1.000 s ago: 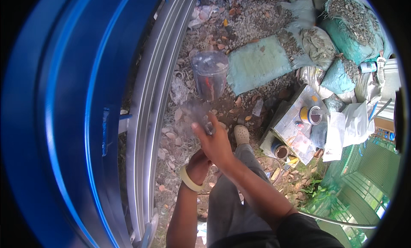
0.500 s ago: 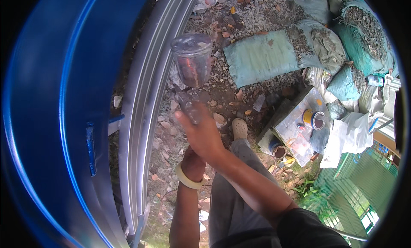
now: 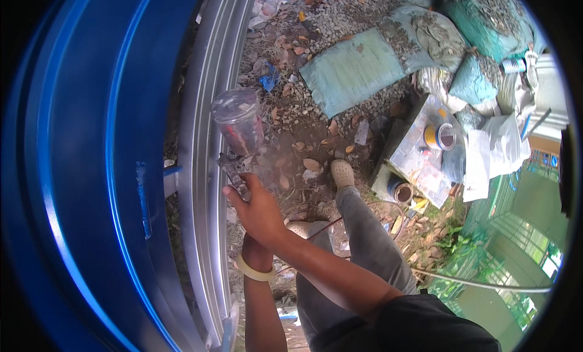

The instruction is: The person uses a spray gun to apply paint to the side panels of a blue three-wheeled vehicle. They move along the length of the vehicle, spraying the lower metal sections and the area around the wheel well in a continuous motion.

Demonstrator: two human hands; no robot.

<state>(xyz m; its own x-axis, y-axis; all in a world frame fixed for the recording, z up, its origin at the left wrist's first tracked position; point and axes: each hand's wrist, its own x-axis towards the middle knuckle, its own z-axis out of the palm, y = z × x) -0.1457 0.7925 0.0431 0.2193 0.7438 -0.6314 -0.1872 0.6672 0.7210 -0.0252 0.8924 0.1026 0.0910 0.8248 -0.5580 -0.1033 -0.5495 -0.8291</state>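
We face, largest first, the blue ribbed panel [image 3: 79,170] at our left and the long silver rail [image 3: 205,188] running beside it; the spray gun [image 3: 232,177] is near the rail's inner edge, its lidded clear cup [image 3: 241,126] (reddish inside) just beyond our right hand [image 3: 258,209]. That hand's fingers curl around the gun — our left hand [image 3: 257,252] is mostly hidden beneath the right wrist, so we cannot tell its fingers' state — and a pale bangle [image 3: 254,271] rings the left wrist.
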